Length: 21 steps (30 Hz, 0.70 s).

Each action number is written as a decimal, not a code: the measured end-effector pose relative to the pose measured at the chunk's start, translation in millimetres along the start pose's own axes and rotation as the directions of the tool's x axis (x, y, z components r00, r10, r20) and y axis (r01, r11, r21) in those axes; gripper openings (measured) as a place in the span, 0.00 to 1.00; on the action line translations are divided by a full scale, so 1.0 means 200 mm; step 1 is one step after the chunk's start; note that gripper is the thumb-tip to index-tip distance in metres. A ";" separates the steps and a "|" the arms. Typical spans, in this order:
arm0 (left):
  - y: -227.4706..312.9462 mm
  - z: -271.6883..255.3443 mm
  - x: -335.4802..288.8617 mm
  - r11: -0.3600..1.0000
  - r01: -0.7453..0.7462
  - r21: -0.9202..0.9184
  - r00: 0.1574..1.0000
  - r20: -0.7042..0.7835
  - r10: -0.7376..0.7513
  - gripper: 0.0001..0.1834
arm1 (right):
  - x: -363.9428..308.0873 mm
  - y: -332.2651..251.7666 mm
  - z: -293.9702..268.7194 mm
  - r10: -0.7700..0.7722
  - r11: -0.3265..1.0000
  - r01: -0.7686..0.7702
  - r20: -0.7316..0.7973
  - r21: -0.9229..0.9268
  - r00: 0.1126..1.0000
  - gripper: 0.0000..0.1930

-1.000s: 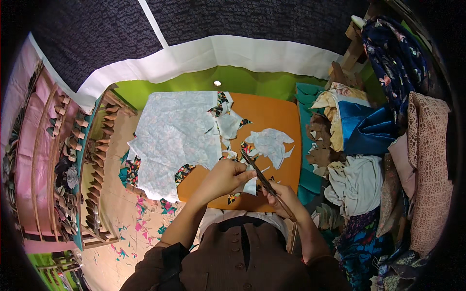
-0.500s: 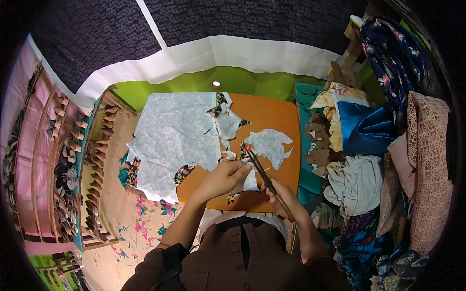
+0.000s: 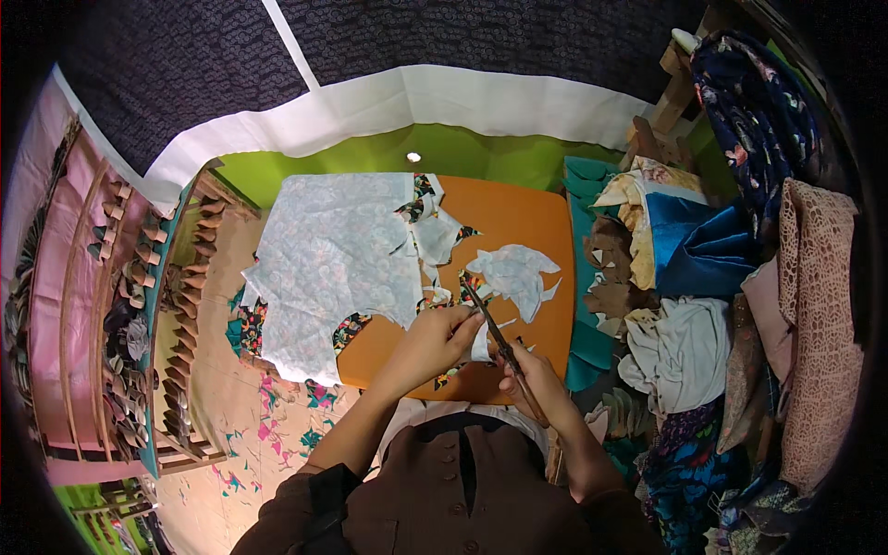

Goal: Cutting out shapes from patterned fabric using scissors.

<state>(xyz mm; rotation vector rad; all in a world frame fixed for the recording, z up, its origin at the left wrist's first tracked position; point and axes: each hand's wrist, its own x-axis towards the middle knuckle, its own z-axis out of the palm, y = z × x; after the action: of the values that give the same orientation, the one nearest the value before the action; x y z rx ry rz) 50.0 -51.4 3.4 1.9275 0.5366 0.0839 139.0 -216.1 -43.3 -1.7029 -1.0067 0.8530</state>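
My left hand (image 3: 435, 344) is closed in a pinch over the near part of the orange table (image 3: 388, 347), gripping a small piece of pale-backed fabric (image 3: 481, 349) that is partly hidden by the fingers. In my right hand (image 3: 539, 379) is a pair of long dark scissors (image 3: 498, 337), blades pointing away and to the left, close beside the left fingertips. A large pale cloth (image 3: 338, 245) lies wrong side up over the table's left half, a dark floral print showing at its turned edges. A pale offcut (image 3: 518, 277) lies beyond the scissors.
Floral-edged scraps (image 3: 435, 222) lie beside the large cloth. Colourful offcuts (image 3: 268, 407) litter the floor at left, near wooden racks (image 3: 190, 305) of small shaped pieces. Heaped fabrics, including a white cloth (image 3: 680, 356) and shiny blue cloth (image 3: 694, 236), crowd the right side.
Both hands have shifted slightly, with the scissors still beside the left fingertips. The small fabric piece under the left hand has changed position a little. The large cloth stays where it was.
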 end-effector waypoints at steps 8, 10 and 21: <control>-0.05 0.03 0.01 0.999 -0.051 0.005 0.996 -0.067 0.051 0.18 | 0.01 0.02 0.01 0.003 1.000 -0.003 -0.038 -0.010 0.999 0.24; -0.03 0.02 0.01 0.999 -0.037 0.002 0.997 -0.064 0.037 0.18 | 0.01 0.06 0.03 -0.009 1.000 0.009 -0.046 -0.005 0.999 0.24; -0.01 0.01 0.00 0.998 -0.027 0.065 0.998 -0.055 0.030 0.18 | 0.00 0.09 0.02 -0.063 0.991 0.060 0.019 0.120 0.998 0.23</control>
<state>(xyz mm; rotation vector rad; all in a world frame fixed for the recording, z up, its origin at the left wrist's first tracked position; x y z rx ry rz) 50.5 -52.2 -0.2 2.0008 0.5549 0.1403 138.7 -218.1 -60.9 -1.5568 -0.9983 0.8772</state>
